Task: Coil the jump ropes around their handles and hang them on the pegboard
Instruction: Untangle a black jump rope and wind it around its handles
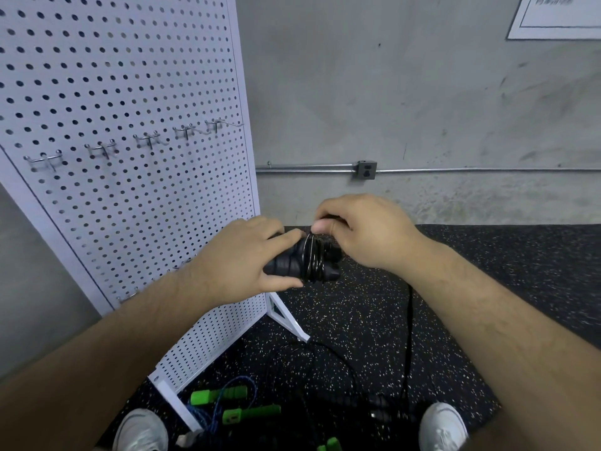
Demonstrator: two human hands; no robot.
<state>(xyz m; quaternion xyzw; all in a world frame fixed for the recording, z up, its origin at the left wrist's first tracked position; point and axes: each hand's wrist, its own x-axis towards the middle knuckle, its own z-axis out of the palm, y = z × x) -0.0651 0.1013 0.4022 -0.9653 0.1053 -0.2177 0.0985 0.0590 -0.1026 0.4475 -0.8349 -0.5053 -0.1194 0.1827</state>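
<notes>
Grip: left hand (247, 255), fingers curled round the black handles (284, 266), near the pegboard (130, 92)
Winding: right hand (361, 232), fingers pinching the rope (313, 255) at the coil; slack trails to the floor (471, 288)
Advice: we judge coiling midway; lay turns tight, side by side
Containers: none seen; hooks (147, 139) bare; green ropes (234, 405) on the floor

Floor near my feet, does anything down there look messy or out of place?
Yes. Green-handled jump ropes lie in a heap by the foot of the pegboard, their blue cord tangled, and loose black cord sprawls between the shoes. The hooks above hold nothing.
</notes>
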